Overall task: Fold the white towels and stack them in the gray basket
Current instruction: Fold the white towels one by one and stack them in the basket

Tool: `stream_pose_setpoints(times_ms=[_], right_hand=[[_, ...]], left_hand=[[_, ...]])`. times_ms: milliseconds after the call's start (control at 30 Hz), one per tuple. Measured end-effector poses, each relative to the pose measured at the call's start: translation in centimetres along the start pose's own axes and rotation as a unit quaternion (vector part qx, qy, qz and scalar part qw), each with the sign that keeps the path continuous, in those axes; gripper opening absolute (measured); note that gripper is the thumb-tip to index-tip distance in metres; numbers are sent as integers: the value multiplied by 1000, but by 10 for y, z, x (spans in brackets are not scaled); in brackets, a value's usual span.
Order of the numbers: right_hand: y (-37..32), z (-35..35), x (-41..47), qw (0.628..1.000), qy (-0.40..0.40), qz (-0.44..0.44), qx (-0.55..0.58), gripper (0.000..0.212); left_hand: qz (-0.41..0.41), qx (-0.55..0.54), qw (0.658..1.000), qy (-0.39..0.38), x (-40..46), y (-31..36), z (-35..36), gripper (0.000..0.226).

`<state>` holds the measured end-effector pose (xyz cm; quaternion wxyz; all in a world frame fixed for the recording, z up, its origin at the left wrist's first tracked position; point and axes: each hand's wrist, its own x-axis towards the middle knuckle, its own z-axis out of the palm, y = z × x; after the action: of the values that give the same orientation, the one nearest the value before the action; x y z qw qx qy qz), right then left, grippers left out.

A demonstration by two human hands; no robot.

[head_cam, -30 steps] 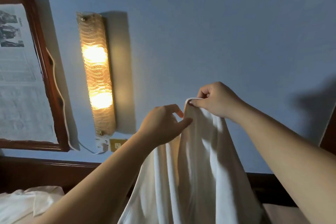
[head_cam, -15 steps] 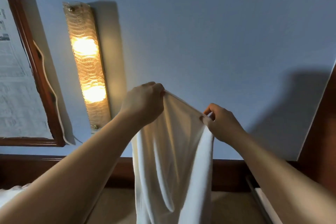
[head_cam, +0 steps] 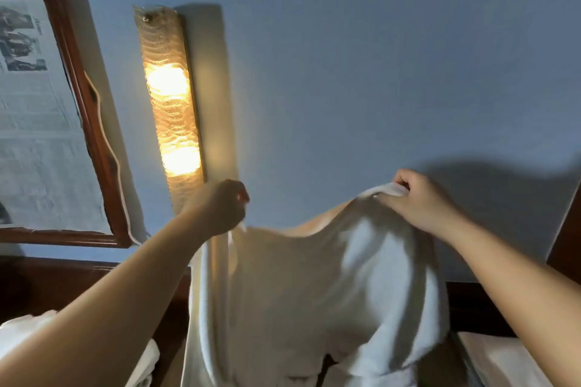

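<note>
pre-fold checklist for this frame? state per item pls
1. Left hand grip on the white towel edge: ok.
2. Right hand grip on the opposite end: ok.
3. Top edge taut between hands: not ok, it sags.
4. Towel hanging flat: not ok, bunched and draped under the right hand.
5. Gray basket located: cannot tell, not in view.
6. Other white cloth at lower left kept apart from the held towel: ok.

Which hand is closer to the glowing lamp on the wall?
Left. The left hand sits just beside the wall lamp's lower end; the right hand is far off to its right, holding the towel.
</note>
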<state>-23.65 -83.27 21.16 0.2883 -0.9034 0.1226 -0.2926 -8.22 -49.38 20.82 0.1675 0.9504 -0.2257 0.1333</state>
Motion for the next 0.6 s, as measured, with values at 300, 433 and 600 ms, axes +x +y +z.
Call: stream_pose_setpoints(times_ms=[300,433,600], right_hand=[[-50,2,14,984,-159,26,82,39],[-11,30,-19,968,-242,60,-37,25],[82,121,-116,939,-298,164,-59,17]], left_hand=[[123,-131,972,-150,-29,89,64,64],[89,-104,977,-164,-41,86,105,39],[48,-103,978,-175,-89,46,160,21]])
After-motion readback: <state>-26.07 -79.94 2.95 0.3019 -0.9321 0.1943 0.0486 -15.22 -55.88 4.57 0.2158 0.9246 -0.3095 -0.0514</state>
